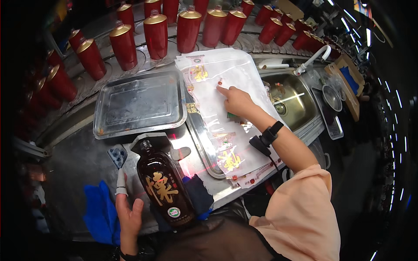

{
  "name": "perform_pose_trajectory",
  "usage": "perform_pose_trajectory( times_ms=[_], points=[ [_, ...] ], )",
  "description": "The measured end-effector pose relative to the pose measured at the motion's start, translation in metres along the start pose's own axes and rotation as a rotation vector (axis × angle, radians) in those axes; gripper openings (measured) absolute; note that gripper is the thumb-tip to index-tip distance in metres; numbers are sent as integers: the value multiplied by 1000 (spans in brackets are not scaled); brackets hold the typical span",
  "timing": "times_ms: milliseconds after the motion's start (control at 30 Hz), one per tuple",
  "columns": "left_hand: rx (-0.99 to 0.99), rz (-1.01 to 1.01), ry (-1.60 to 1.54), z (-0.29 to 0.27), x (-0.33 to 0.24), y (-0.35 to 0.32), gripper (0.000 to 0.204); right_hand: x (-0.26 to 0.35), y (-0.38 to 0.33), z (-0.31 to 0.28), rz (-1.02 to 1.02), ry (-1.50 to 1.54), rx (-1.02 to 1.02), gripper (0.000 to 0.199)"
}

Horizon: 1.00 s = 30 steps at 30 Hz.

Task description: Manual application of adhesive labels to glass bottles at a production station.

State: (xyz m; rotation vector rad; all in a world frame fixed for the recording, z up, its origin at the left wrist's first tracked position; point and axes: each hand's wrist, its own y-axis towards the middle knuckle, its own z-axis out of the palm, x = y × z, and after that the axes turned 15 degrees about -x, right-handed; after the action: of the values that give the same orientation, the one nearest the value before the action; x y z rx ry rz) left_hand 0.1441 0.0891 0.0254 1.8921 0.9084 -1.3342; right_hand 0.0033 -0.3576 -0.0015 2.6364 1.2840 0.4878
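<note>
My left hand [129, 219] is open beside a dark brown glass bottle [163, 185] with gold lettering and a round green-and-white mark. Thumb and index finger stand apart; a white wrap covers part of the index finger. Just beyond that fingertip is a small grey-blue, fan-shaped piece with dark blotches [116, 155]. The bottle lies tilted toward me, its neck by a grey angled support [150, 136]. My right hand [238, 102] reaches over a stack of pale printed sheets [213, 113]. Its index finger points at a small red mark [220, 81]; the other fingers curl, apparently empty.
A shallow metal tray [139, 104] stands left of the sheets. Several red bottles with gold shoulders [156, 37] line the curved conveyor behind. At right are a sink [289, 102], a white faucet [322, 54] and a metal bowl [332, 98]. Blue cloth [99, 213] lies near my left hand.
</note>
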Motion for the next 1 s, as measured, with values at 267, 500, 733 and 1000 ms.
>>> perform_pose_trajectory(
  times_ms=[267, 500, 733, 1000],
  points=[
    [-52, 78, 80, -7, 3, -10, 91, -27, -20, -26, -15, -140, 118, 46],
    [-16, 65, 64, -2, 10, -5, 86, -86, -91, -89, 136, -237, 100, 44],
    [4, 28, -37, -1, 10, -6, 82, -135, -97, -62, 570, 42, -199, 30],
    [-28, 32, -8, -8, 3, -17, 75, -184, -83, -41, 762, 203, -23, 49]
  ],
)
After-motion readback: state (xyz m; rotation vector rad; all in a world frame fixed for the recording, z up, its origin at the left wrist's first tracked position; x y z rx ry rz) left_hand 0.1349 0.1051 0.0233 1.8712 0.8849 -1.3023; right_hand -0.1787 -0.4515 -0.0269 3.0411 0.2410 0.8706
